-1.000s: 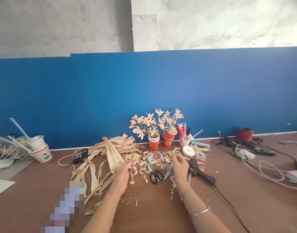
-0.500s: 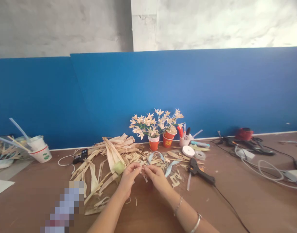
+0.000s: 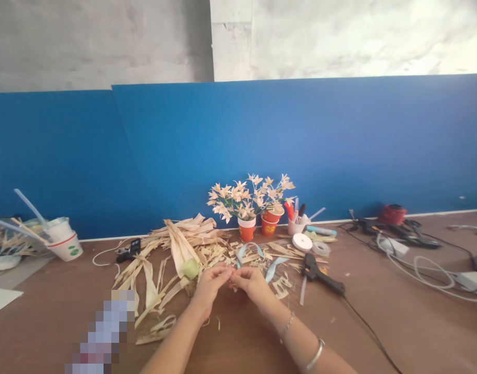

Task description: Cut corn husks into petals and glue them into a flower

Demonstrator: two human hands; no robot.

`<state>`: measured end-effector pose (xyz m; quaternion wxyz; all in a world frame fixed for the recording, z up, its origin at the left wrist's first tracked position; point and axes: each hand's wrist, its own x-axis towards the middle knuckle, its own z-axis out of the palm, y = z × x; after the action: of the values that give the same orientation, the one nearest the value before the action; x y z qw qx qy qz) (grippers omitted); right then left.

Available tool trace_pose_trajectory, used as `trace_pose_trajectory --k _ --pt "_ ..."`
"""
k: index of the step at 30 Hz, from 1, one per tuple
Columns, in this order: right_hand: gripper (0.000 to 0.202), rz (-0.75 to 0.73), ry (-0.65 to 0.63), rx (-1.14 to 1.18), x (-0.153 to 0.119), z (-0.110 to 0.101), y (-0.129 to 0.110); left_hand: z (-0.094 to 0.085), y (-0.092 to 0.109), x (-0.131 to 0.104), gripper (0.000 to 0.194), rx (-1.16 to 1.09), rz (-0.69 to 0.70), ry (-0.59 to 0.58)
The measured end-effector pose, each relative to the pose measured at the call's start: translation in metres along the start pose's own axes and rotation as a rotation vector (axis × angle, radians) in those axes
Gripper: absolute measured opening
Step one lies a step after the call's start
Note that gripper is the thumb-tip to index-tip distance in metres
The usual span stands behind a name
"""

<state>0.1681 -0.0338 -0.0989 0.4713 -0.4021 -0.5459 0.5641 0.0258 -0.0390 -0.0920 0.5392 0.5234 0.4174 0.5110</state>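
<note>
Both hands meet at the near centre of the brown table (image 3: 397,322), fingertips touching. Left hand (image 3: 209,284) and right hand (image 3: 252,283) are curled nearly closed, pinching a small husk piece (image 3: 231,274) between them; the piece is mostly hidden by the fingers, so its shape can't be told. The right wrist carries a thin chain and a silver bangle (image 3: 315,355). Just left of the left hand sits a pile of dried corn husks (image 3: 176,249), long strips fanning toward the near left, with a pale green bit (image 3: 191,268) just beside the left hand's knuckles. Cut husk scraps (image 3: 279,284) and a light blue ribbon (image 3: 273,267) lie just beyond and right of the hands. A black glue gun (image 3: 319,272) lies right of the right hand, apart from it, its cord running to the near right. Further back: two orange cups of husk flowers (image 3: 251,200) against the blue board (image 3: 261,140), a white cup of pens (image 3: 296,221), and a white tape roll (image 3: 302,242). Far left is a white cup with straws (image 3: 65,241). Far right is a tangle of cables (image 3: 417,254). A pixelated block (image 3: 101,335) sits near left.
</note>
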Motion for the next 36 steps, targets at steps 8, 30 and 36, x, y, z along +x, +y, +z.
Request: trace_pose_trajectory --k 8,30,36 --pt "0.03 0.058 0.057 -0.039 0.001 0.004 -0.002 0.001 -0.001 0.002 0.026 -0.065 0.002 -0.002" --pt "0.011 -0.554 -0.008 -0.765 -0.011 -0.004 -0.001 -0.008 -0.01 0.008 0.011 0.441 0.083 -0.019" --pt "0.012 -0.381 0.057 -0.569 -0.008 -0.004 0.002 -0.008 -0.011 0.008 0.013 0.634 0.318 0.058"
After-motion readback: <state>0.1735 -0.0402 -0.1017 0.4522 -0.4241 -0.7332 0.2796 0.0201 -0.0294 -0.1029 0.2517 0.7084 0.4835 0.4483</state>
